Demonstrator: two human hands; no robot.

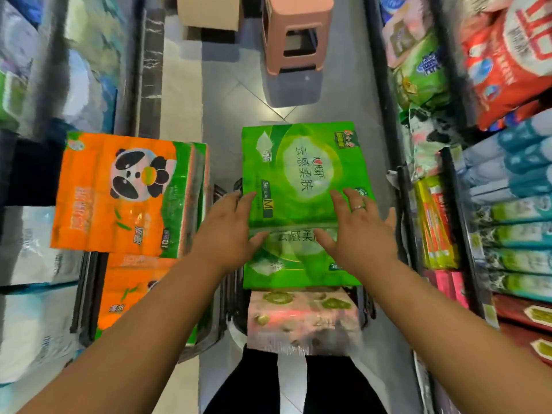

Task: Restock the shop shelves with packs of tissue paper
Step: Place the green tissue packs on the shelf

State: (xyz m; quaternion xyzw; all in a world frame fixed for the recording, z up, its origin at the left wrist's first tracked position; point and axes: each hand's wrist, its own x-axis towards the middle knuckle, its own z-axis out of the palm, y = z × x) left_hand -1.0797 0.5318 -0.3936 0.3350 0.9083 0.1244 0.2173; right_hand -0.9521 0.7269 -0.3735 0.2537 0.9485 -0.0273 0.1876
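Aisle floor, centre: a green tissue pack (301, 186) is lying on top of a pink tissue pack (301, 321), inside a dark-framed carrier (366, 307) whose type cannot be determined. The green pack is covering the carrier's far end, and the pink pack is showing at its near edge.

The left hand (227, 231) is resting on the green pack's near left corner. Its fingers are spread wide and nearly straight, with the thumb lying along the near edge. The right hand (358, 231), which is wearing a ring (358, 207), is resting the same way on the near right corner. Neither hand is visibly curling round the pack.

Just beside the carrier's left edge, an orange panda pack (119, 192) is sitting on a second orange pack (131, 294). A pink stool (294, 43) is standing further along the floor, with a cardboard box (209, 10) to its left. Stocked shelving is running along both sides, left shelves (35, 85) and right shelves (501, 174). Much of the shelved stock is appearing blurred.
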